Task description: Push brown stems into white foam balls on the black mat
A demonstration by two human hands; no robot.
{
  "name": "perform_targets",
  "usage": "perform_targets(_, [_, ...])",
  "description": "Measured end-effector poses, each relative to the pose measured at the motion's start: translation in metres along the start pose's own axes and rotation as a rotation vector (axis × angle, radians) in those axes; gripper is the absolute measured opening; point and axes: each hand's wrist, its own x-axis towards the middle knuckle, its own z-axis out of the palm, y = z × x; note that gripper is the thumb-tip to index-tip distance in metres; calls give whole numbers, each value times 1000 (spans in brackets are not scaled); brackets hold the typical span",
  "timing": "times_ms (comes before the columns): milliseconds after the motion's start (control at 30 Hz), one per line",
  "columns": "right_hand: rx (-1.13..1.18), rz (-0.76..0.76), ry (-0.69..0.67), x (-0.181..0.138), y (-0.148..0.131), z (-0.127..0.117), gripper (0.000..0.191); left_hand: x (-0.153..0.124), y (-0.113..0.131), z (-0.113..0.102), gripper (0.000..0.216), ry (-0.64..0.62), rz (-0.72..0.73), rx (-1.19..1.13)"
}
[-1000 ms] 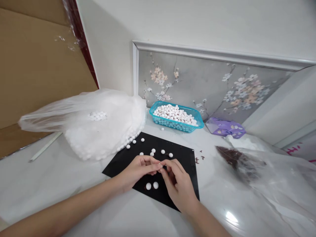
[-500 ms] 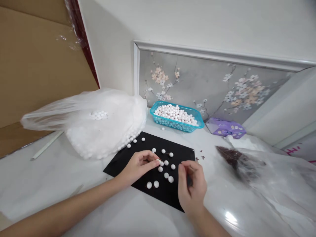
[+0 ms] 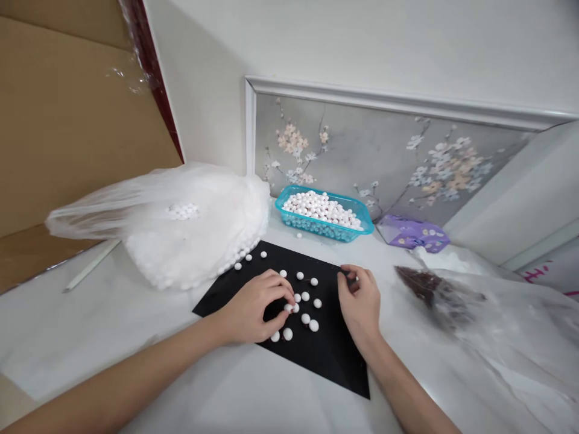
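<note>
Left hand: the bare left hand (image 3: 256, 307) is palm-down over the sheet, thumb and fingers parted, fingertips right beside two neighbouring balls.
Right hand: the bare right hand (image 3: 362, 301) is at the sheet's right side, fingers curled towards the thumb; I cannot tell whether the fingertips meet or pinch anything.
Balls: small round white balls (image 3: 313, 325), some with thin reddish-brown bits, lie scattered between the hands; three more sit in a row along the sheet's far-left edge.
Sheet: a flat black rectangular sheet (image 3: 332, 361) lies on the white marbled counter (image 3: 217, 392).
Basket: behind the sheet, a translucent teal plastic basket (image 3: 316, 228) is heaped with similar balls.
Bags: a big clear plastic bag of white balls (image 3: 194, 247) slumps to the left; a clear bag with dark brown contents (image 3: 425, 286) lies to the right.
Packet: a purple patterned packet (image 3: 412, 234) rests near the basket's right end.
</note>
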Motion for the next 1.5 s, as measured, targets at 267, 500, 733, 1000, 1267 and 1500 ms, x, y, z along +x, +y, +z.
perform_targets(267, [-394,-73,-125,5,-1,14,28,-2,-5,0,16,-35,15,60])
perform_targets(500, [-358,-19,-161,1,-2,9,24,2,-17,-16,19,27,33,225])
perform_targets(733, [-232,-21,-120,-2,-8,4,23,1,-48,-47,23,248,-109,372])
perform_targets(1000, [5,11,-68,-2,-7,1,25,0,-23,-22,37,55,-75,97])
perform_targets(1267, [133,199,-41,3,4,2,25,5,-45,-29,42,298,-476,-610])
perform_targets(1500, [191,249,-24,4,5,2,23,3,-50,-22,45,146,-466,-639])
